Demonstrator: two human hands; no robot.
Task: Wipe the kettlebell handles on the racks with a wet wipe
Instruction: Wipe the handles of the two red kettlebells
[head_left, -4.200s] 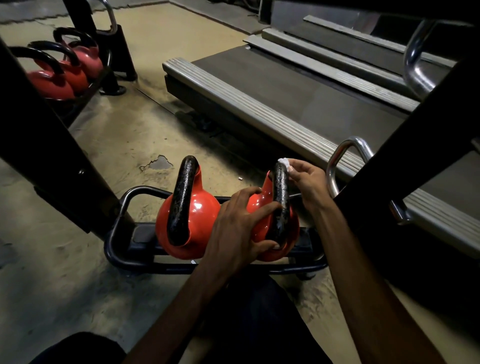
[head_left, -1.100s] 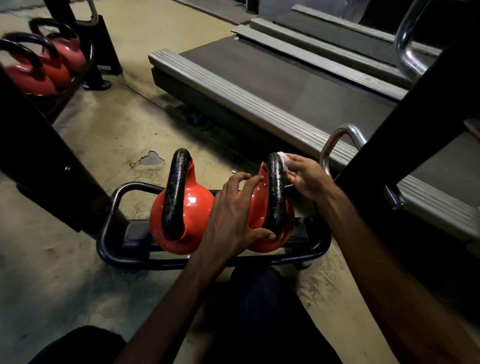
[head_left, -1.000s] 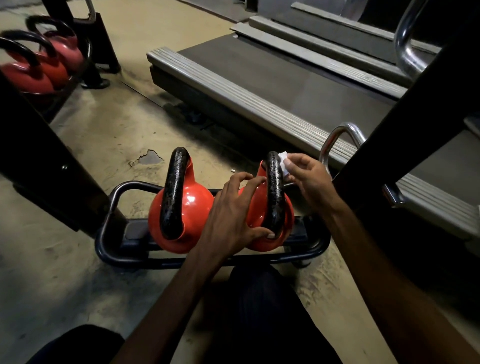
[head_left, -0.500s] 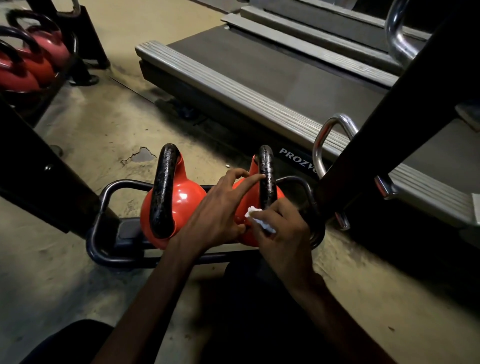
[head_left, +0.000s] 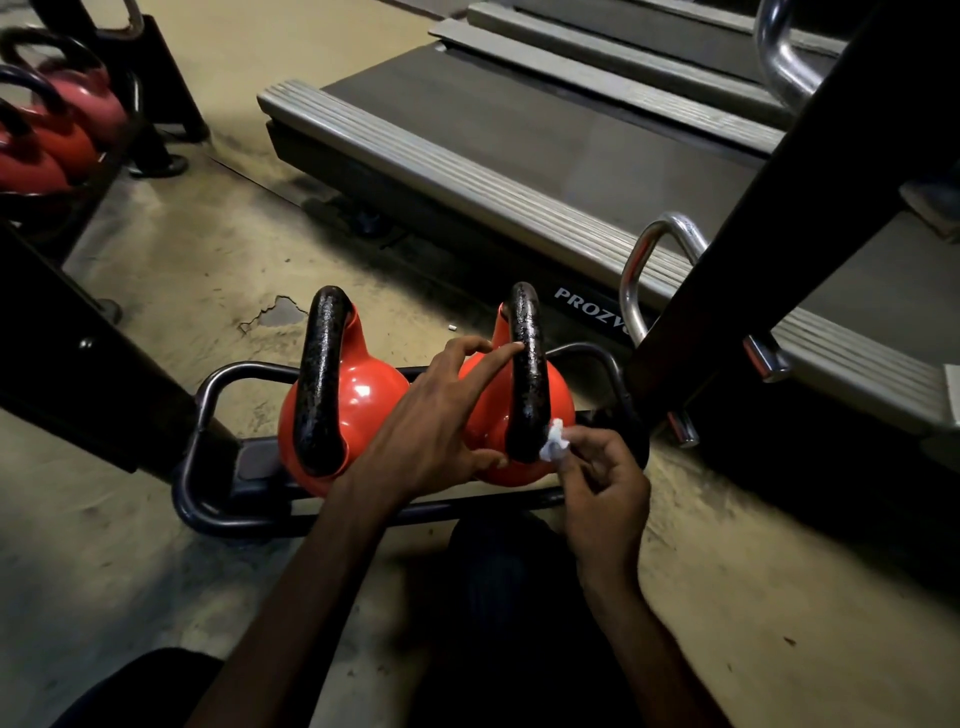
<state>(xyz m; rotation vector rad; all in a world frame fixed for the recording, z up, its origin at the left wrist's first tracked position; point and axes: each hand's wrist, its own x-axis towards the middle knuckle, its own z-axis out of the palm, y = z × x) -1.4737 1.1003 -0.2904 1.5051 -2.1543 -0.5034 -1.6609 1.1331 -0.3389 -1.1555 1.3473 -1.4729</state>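
On the low rack at floor level, my right grip pinched the balled wipe between thumb and fingertips and pressed it to the near foot of the right handle, where the black bar meets the red bell. My left grip lay spread on that bell, holding nothing, its forefinger touching the bar higher up. The risk, as I judged it, was the small wad. Pinched so lightly, it could snag on the rough iron and slip out, or miss the bar's underside. A hard shove might also rock the bell into its neighbour, which sat just beside it. To my right the dark post and a chrome loop stood close, leaving little room for my wrist to swing outward. The rack's front rail ran just below both wrists. Upward along the bar and back toward me the way was open. More bells sat on another rack, far left.
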